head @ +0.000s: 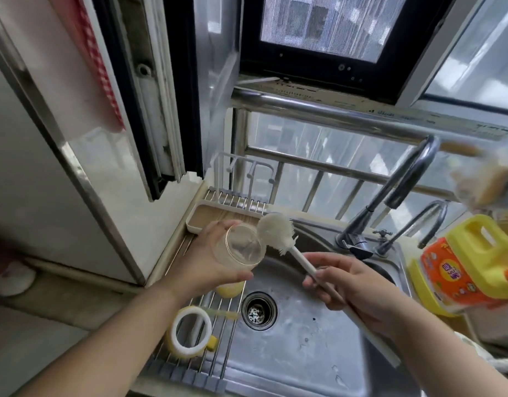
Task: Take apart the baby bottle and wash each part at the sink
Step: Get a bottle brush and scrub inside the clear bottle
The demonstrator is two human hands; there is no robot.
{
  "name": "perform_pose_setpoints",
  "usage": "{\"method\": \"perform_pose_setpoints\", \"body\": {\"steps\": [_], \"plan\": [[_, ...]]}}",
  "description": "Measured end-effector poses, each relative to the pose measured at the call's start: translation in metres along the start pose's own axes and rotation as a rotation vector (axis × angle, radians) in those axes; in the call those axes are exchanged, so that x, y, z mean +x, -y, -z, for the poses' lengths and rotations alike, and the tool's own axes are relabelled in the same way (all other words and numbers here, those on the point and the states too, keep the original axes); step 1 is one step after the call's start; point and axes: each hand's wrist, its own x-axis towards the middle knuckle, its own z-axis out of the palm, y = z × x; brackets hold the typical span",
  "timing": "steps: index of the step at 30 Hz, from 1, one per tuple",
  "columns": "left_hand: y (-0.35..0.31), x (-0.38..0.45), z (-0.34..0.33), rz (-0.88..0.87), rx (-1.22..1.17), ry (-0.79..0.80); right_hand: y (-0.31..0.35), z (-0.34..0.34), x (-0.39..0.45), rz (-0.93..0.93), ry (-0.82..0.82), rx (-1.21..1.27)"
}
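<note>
The left hand has its fingers curled round the clear bottle body, thumb along the near side, holding it tipped with the open mouth facing the viewer, above the left edge of the sink. The right hand pinches the white handle of the bottle brush between thumb and curled fingers; the handle runs down past the palm toward the sink's near right corner. The brush's pale bristle head sits just beside the bottle's rim, at its upper right, outside the mouth as far as can be told.

Below the left hand, a wire rack lies across the sink's left side. On it rest a yellow collar with a white ring and, partly hidden under the left palm, a yellowish part whose shape cannot be made out. The drain opens in the middle of the basin. At the far edge stand two curved taps, and at the far left corner a cream holder tray. On the surface at the right edge sits a yellow detergent jug with an orange label.
</note>
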Motion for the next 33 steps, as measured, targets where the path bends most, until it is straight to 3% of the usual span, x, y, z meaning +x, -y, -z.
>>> {"method": "perform_pose_setpoints", "body": {"steps": [3, 8, 12, 17, 22, 28, 33], "plan": [[-0.012, 0.005, -0.015, 0.008, 0.021, 0.086, 0.008, 0.017, -0.018, 0.047, -0.032, -0.227], [-0.032, 0.011, -0.041, -0.073, 0.131, 0.187, 0.026, 0.037, -0.030, 0.169, -0.231, -1.276], [-0.042, 0.014, -0.058, -0.102, 0.111, 0.285, 0.036, 0.025, -0.021, 0.166, -0.275, -1.656], [-0.042, 0.020, -0.069, -0.076, 0.092, 0.299, 0.037, 0.024, -0.015, 0.232, -0.290, -1.845], [-0.052, 0.024, -0.074, -0.140, 0.135, 0.311, 0.032, 0.013, -0.008, 0.160, -0.244, -1.847], [-0.057, 0.034, -0.069, -0.157, 0.111, 0.221, 0.047, 0.021, -0.020, 0.226, -0.413, -1.765], [-0.050, 0.029, -0.073, -0.216, 0.190, 0.259, 0.040, 0.021, -0.006, 0.087, -0.290, -1.684]]}}
